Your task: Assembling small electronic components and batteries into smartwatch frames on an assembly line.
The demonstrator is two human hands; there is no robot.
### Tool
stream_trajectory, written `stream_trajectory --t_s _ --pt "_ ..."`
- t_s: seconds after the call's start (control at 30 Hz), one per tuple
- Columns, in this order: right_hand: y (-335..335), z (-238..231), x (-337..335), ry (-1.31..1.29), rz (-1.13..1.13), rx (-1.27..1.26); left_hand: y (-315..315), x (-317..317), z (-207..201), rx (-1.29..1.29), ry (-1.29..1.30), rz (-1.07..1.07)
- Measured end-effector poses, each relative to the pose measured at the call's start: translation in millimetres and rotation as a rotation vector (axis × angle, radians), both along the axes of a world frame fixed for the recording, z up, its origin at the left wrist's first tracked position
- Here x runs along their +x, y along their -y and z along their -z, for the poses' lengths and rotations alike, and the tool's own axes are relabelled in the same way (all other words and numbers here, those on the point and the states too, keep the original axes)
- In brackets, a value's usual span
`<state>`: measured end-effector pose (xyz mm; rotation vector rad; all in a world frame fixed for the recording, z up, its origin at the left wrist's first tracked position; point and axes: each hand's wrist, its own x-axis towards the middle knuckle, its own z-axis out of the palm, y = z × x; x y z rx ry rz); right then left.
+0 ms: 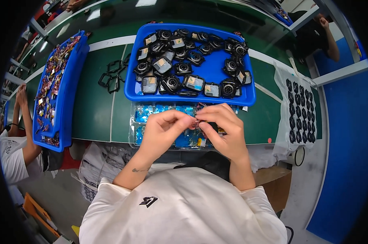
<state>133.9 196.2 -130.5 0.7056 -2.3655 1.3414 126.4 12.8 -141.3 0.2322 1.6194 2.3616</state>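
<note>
In the middle, my left hand (166, 131) and my right hand (226, 131) meet at the fingertips. Thumbs and forefingers of both pinch a small reddish part (195, 124), too small and too covered to tell its kind. Under my hands lies a clear plastic blister tray (132, 129) with shiny blue pieces (142, 114) in its pockets, partly hidden by my fingers. A small yellow piece (201, 142) shows below my right thumb. Just beyond stands a blue bin (188, 99) with many black watch cases (171, 83), some face up, some showing their backs.
At left stands another blue bin (66, 126) heaped with small wired parts (53, 81). Black square frames (110, 82) lie between the bins. To the right, a white sheet (280, 77) bears rows of black parts (301, 110). Other people's arms (23, 101) show at left and right (333, 44).
</note>
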Motion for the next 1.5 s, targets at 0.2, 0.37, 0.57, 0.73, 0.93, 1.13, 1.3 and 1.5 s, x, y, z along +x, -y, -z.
stream_trajectory --t_s 0.2,0.37,0.57,0.73,0.93,1.13,1.3,1.5 --pt "7 4 15 0.415 -0.029 -0.495 1 0 1 0.080 -0.150 0.105" --pt "8 -2 25 0.663 -0.190 -0.739 1 3 0 -0.128 -0.332 0.063" --pt "3 13 21 0.303 -0.174 -0.520 2 9 -1 -0.034 -0.224 0.118" --pt "-2 18 19 0.331 -0.310 -0.681 1 10 -3 0.090 -0.026 0.231" --pt "6 12 27 0.478 -0.213 -0.949 0 17 -2 -0.019 -0.262 0.102" --pt "8 16 26 0.340 -0.035 -0.862 -3 20 -1 -0.129 -0.432 -0.149" --pt "12 16 31 0.480 -0.175 -0.957 -4 17 1 -0.255 -0.467 -0.100" --pt "20 16 35 0.492 -0.146 -0.965 -10 17 -6 -0.328 -0.610 -0.243"
